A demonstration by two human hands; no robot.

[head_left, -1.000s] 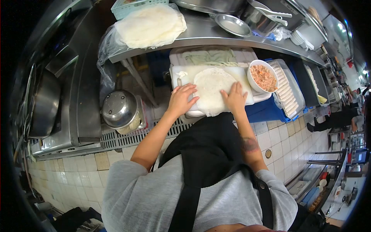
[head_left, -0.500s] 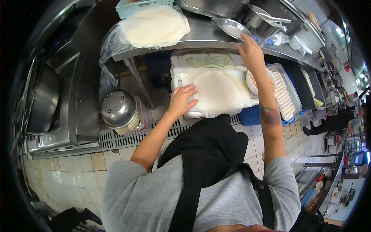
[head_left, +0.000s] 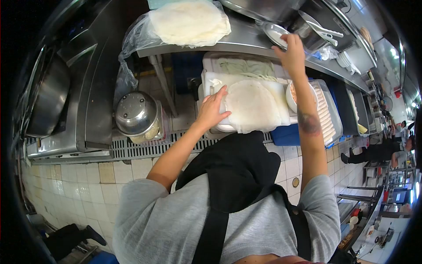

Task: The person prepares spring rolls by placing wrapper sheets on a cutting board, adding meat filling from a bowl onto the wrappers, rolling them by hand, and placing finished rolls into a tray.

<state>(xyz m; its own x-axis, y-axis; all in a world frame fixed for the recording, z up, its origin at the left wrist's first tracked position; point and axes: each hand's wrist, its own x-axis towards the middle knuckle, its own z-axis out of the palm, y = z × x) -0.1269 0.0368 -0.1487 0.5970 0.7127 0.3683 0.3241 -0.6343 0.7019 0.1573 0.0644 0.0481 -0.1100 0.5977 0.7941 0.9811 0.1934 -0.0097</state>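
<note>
My left hand (head_left: 213, 108) rests with fingers spread at the left edge of a stack of thin, round white wrapper sheets (head_left: 252, 103). The sheets lie on a white board, and a small white scrap (head_left: 215, 82) sits near my left fingertips. On the steel shelf's front edge, my right hand (head_left: 292, 55) grips the near rim of a shallow metal dish (head_left: 273, 33), which looks tilted. Whitish contents show in the dish. Below my right forearm is a white bowl of orange-brown filling (head_left: 292, 94), partly covered by the arm.
A tray of white rolls (head_left: 324, 112) stands right of the bowl. A green cloth (head_left: 246, 67) lies behind the board. More sheets in plastic (head_left: 189, 22) and a steel pot with white-handled utensils (head_left: 307, 33) are on the shelf. A lidded container (head_left: 137, 114) stands at left.
My right hand has closed on the dish rim, and the dish has tilted and shifted slightly toward me. My left hand stays beside the sheets. The camera view has shifted a little.
</note>
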